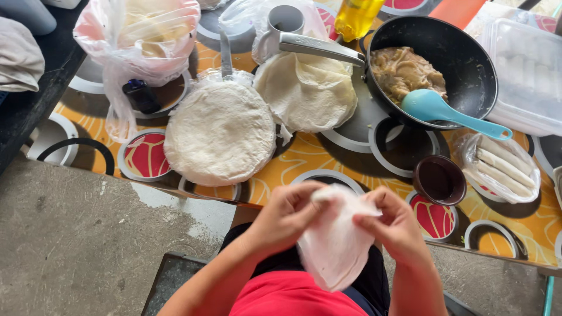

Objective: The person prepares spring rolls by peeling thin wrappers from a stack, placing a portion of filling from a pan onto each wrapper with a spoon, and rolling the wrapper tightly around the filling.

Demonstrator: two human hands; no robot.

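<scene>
Holding a thin white wrapper (333, 246) over my lap, I pinch its top edge with both hands, forearms angled inward. My left hand (287, 216) has its fingers (304, 196) curled and clamped on the upper left corner; my right hand (398, 225) grips the upper right edge, thumb pressed against the sheet. The wrapper hangs down between them, just short of the counter (328, 155). Beyond sit a small dark bowl (439, 179), a round stack of wrappers (221, 132), then a black pan (462, 58) of filling with a blue spoon (445, 111).
</scene>
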